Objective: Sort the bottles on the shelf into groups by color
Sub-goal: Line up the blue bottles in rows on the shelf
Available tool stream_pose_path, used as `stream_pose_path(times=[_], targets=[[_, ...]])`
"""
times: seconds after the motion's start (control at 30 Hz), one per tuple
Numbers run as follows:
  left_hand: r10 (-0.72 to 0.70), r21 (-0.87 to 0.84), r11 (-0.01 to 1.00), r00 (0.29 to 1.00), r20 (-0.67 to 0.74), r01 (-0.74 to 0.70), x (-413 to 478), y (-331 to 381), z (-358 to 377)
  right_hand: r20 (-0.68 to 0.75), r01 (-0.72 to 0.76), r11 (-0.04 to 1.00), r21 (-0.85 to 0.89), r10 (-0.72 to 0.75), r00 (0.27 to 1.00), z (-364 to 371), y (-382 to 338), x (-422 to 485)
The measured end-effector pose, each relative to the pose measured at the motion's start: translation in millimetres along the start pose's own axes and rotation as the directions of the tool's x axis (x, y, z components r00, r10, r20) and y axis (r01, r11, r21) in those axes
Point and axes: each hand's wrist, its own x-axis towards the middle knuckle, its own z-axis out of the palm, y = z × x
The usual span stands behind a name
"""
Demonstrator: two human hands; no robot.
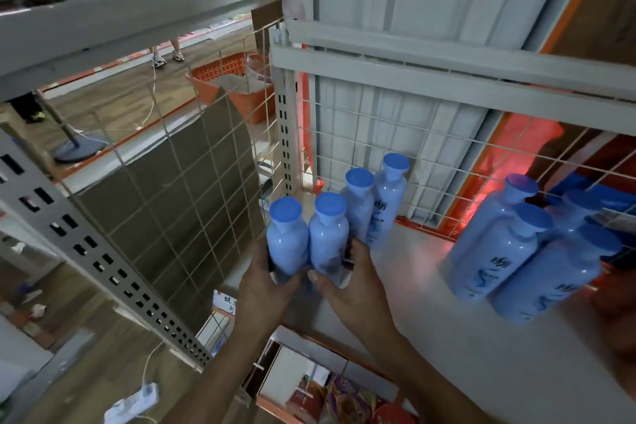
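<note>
Pair of glossy pale-blue bottles with blue caps (287, 241) was upright at the left front edge of the white shelf (430, 337), left hand (261, 286) and right hand (351, 282) each clasping one low on its body; judged rigid, slick, best gripped mid-body.

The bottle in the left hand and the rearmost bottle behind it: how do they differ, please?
The held bottle is gripped low by the left hand; the rearmost bottle stands free. The held bottle is at the shelf front, the rearmost by the wire grid. Both are light blue, blue-capped.
</note>
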Motion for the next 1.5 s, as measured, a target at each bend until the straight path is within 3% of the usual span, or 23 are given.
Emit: stream_pose_path(times=[0.33, 0.6, 0.77, 0.9, 1.1, 1.27, 1.5], targets=[[0.129, -0.095, 0.99, 0.943, 0.306, -0.105, 2, -5, -4, 0.01, -0.169, 0.985, 0.047, 0.168, 0.986, -24, -1, 6], [0.182, -0.104, 0.982, 0.923, 0.34, -0.156, 0, 1, 26, 0.181, -0.113, 0.993, 0.039, 0.104, 0.978, -86, 17, -16], [0.211, -0.143, 0.975, 0.915, 0.344, -0.171, -5, 4, 47, 0.069, -0.182, 0.983, -0.034, 0.184, 0.981, -78, 19, -17], [0.253, -0.181, 0.962, 0.917, 0.307, -0.205, -2, 3, 51, -0.08, -0.199, 0.979, 0.029, 0.201, 0.976, -61, 17, -24], [0.24, -0.169, 0.966, 0.924, 0.298, -0.197, 4, -2, 48, -0.046, -0.149, 0.989, 0.011, 0.15, 0.988, -67, 22, -37], [0.211, -0.149, 0.974, 0.914, 0.347, -0.168, 2, 2, 52, -0.16, -0.103, 0.995, -0.014, 0.1, 0.982, -53, 17, -37], [0.259, -0.234, 0.957, 0.875, 0.409, -0.174, -12, 13, 81, -0.183, -0.134, 0.984, -0.114, 0.112, 0.977, -92, 28, -52]])
